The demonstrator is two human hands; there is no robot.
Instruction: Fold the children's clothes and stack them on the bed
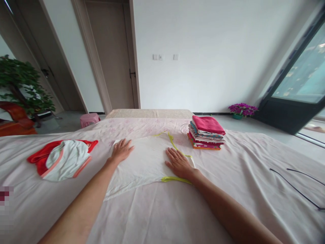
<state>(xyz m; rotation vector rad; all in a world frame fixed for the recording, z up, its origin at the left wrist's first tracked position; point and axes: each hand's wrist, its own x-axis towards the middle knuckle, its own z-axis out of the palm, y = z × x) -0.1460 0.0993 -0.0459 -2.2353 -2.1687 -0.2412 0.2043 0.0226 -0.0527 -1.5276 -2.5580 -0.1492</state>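
A white tank top with yellow-green trim lies spread flat on the pink bedsheet, its trimmed neck and armholes toward the right. My left hand rests on its far left part, fingers stretched out. On the trimmed right end lies my right hand, palm down with fingers extended. Neither hand grips the cloth. Left of the shirt is a loose heap of a red garment and a white garment with coral edging. Beyond my right hand stands a stack of folded clothes, a bright pink piece on top.
The pink floral sheet is wrinkled at the right, where thin black cords lie. Past the far edge are a pink stool, a pot of purple flowers and a closed door. A leafy plant stands far left.
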